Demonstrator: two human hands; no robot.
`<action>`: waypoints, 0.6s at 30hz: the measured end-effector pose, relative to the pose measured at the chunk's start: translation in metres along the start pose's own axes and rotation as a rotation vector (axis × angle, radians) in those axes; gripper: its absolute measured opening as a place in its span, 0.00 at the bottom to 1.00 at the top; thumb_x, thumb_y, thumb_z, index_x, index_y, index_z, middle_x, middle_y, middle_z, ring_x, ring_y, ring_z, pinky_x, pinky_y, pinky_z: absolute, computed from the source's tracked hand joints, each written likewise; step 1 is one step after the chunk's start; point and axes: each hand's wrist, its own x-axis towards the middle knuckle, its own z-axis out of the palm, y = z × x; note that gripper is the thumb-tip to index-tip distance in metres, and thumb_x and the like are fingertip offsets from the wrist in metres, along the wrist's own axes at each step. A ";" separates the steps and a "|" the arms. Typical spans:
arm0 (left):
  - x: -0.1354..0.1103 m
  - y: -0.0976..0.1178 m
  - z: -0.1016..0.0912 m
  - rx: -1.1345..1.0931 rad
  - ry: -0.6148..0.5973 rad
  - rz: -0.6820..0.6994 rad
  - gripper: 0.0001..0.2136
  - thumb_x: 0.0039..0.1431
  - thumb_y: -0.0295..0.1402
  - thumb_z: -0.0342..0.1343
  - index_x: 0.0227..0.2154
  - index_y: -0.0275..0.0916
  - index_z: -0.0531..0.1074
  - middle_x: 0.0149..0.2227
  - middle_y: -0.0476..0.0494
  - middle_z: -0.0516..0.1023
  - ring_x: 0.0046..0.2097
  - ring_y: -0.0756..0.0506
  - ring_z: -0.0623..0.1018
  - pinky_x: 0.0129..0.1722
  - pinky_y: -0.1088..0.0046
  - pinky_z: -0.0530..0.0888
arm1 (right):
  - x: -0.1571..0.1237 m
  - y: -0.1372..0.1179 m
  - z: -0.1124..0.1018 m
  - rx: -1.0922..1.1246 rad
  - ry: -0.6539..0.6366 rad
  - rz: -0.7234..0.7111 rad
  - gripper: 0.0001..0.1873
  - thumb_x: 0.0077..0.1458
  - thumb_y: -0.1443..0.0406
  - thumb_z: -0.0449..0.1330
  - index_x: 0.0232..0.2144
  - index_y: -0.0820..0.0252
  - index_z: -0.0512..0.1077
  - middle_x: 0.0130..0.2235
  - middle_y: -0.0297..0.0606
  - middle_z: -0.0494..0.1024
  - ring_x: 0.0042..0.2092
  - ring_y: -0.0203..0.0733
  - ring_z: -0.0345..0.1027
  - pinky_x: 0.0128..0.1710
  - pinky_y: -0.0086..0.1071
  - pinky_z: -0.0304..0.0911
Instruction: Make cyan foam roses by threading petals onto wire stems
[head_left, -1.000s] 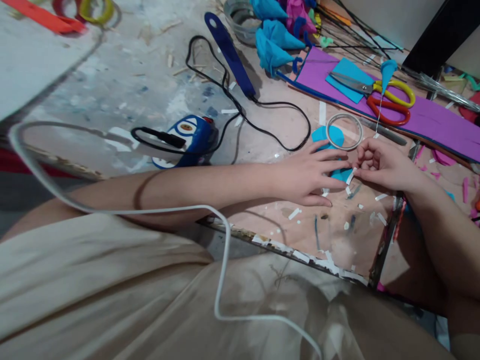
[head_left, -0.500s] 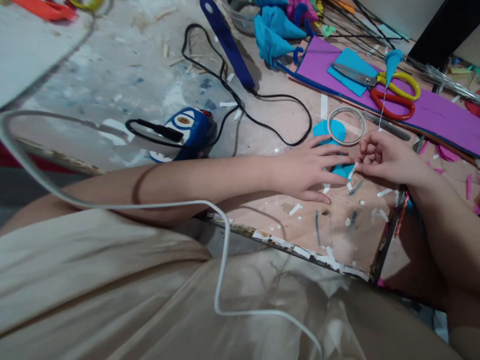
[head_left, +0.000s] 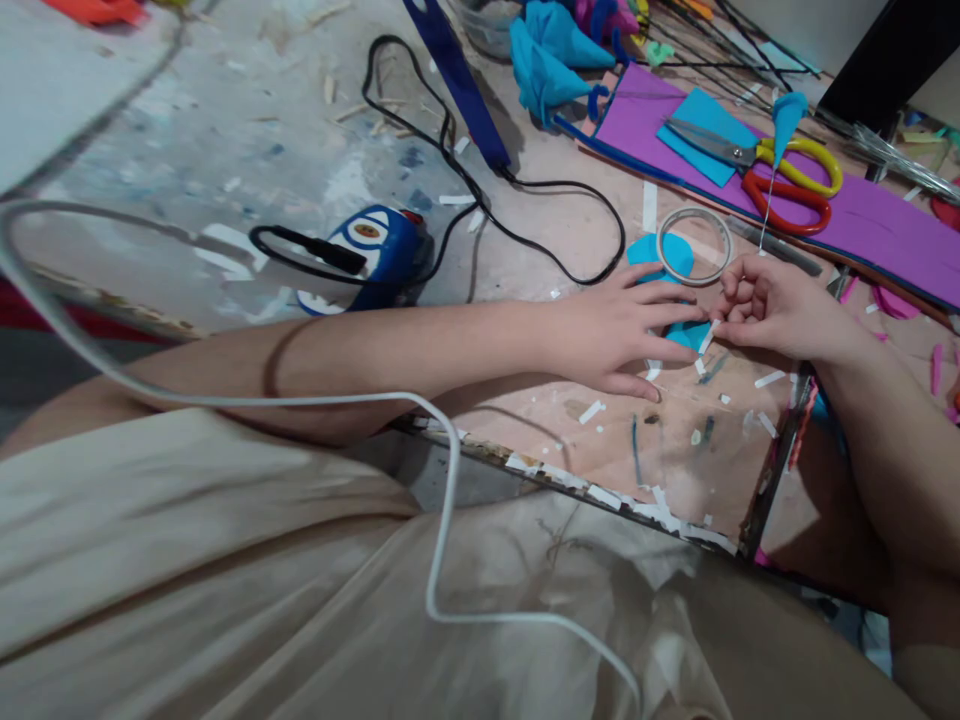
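Observation:
My left hand (head_left: 622, 335) lies with fingers spread over blue paper pieces (head_left: 686, 334), partly covering them. A rounded blue piece (head_left: 649, 250) shows above its fingertips. Just right of it, my right hand (head_left: 772, 310) is closed in a pinch on a small white strip of tape (head_left: 707, 338), beside the blue paper. A roll of tape (head_left: 694, 246) lies flat above both hands, overlapping the rounded blue piece. Near my right hand's knuckles stands a blue paper cone on a thin white stem (head_left: 787, 125).
Scissors (head_left: 787, 170) with red and yellow handles rest on purple sheets (head_left: 892, 230). Blue paper flowers (head_left: 551, 65) lie at the back. A blue tool (head_left: 457, 85) with a black cord and a blue-and-white device (head_left: 367, 255) are to the left. A white cable (head_left: 450, 480) crosses my lap.
Both hands stay nearly in place. The white strip in my right fingers is tilted slightly differently. The view has shifted a little.

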 end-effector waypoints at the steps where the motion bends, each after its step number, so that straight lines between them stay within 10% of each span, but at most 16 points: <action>1: 0.000 0.000 0.000 0.002 -0.001 0.003 0.27 0.71 0.60 0.54 0.63 0.51 0.78 0.73 0.32 0.73 0.74 0.28 0.69 0.73 0.39 0.61 | 0.000 0.000 0.000 -0.003 0.003 -0.001 0.27 0.42 0.69 0.79 0.34 0.52 0.65 0.32 0.28 0.79 0.26 0.30 0.66 0.24 0.26 0.64; 18: 0.001 -0.002 0.000 0.020 -0.041 0.011 0.29 0.71 0.62 0.52 0.63 0.51 0.77 0.73 0.32 0.72 0.75 0.28 0.68 0.75 0.38 0.59 | -0.001 -0.001 0.002 -0.051 0.061 0.048 0.27 0.44 0.74 0.78 0.33 0.51 0.64 0.33 0.34 0.79 0.27 0.35 0.66 0.24 0.31 0.65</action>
